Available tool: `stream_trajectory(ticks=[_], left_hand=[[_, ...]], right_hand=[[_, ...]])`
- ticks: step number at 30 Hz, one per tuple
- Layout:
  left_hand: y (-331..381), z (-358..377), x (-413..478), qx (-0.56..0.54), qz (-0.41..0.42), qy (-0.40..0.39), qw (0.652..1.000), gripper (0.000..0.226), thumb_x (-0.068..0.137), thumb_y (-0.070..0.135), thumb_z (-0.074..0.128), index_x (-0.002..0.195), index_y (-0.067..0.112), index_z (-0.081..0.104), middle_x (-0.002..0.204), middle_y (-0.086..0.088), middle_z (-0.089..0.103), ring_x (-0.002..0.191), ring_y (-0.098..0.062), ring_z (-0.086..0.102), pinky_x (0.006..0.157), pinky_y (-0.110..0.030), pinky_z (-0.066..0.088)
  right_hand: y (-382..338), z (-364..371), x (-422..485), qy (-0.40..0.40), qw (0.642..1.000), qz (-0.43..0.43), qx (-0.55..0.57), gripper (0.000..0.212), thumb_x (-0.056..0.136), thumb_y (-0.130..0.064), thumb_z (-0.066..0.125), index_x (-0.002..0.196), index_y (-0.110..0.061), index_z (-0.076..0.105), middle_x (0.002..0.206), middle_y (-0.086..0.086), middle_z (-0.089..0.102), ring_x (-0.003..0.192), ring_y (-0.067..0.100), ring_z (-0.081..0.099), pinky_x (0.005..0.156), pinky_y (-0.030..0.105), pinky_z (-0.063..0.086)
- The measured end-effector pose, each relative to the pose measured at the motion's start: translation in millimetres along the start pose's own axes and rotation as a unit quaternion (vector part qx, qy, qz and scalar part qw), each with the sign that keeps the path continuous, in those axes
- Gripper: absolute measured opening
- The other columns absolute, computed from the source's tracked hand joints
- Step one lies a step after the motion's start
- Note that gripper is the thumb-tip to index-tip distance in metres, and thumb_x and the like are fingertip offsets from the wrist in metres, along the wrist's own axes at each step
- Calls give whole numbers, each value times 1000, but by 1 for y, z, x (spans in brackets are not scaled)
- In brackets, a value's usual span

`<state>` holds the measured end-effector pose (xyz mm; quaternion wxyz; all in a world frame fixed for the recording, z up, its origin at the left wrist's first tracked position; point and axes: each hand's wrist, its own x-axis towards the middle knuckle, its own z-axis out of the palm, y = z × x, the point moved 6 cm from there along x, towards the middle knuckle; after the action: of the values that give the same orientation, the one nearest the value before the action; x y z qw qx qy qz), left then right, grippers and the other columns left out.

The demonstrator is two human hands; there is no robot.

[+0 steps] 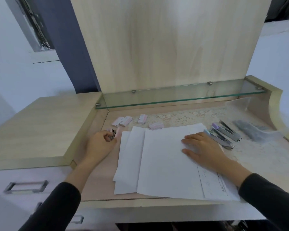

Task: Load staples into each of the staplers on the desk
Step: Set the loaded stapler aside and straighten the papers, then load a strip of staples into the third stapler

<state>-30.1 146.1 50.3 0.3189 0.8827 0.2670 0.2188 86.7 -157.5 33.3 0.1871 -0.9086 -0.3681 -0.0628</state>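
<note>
My left hand [100, 144] curls around a small pink stapler [113, 134] at the left edge of the desk, just left of the paper stack. My right hand [202, 147] lies flat, fingers spread, on the top sheet of white paper [165, 162]. Right of that hand lie two open staplers side by side, one blue-tipped [218, 137] and one purple-tipped [227, 130]. Several small pink-white staple boxes sit behind the papers: two together [122, 121], one [142, 118] and one [156, 126].
A glass shelf [173, 97] spans the back of the desk under a tall wooden panel. A plastic bag with dark items [250, 129] lies at the far right on a lace mat. A raised cabinet top [37, 127] stands to the left, with drawer handles below.
</note>
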Motion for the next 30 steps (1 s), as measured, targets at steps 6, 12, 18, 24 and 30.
stream_trajectory(ticks=[6,12,18,24,30], left_hand=[[-2,-1,1,65,8,3,998,13,75,16,68,67,7,63,60,-7,57,62,-24,54,59,-28,40],[3,-1,10,173,32,30,984,30,74,34,67,55,15,52,67,-7,55,58,-25,51,52,-29,41],[15,12,12,221,68,30,972,40,80,31,62,47,11,51,73,-12,54,71,-30,54,51,-29,37],[18,13,10,248,78,40,965,22,78,29,64,90,11,69,89,-10,66,84,-27,57,68,-32,46],[16,15,21,284,27,16,958,26,77,34,61,71,10,55,74,-8,58,75,-26,52,59,-28,39]], right_hand=[[2,2,0,14,1000,-1,-1,36,82,-42,60,111,-23,63,119,-4,63,108,20,54,92,33,42],[4,4,0,14,1000,5,-1,37,82,-44,58,112,-23,63,120,-5,62,109,18,54,92,31,41],[6,5,0,16,1000,11,3,43,79,-49,50,111,-24,64,119,-6,63,109,17,54,91,30,41],[7,7,-1,20,1000,9,0,42,79,-48,51,111,-24,64,119,-7,63,110,16,54,92,30,42],[8,7,-1,33,999,9,11,47,76,-51,47,110,-24,64,117,-9,63,110,15,54,92,28,40]])
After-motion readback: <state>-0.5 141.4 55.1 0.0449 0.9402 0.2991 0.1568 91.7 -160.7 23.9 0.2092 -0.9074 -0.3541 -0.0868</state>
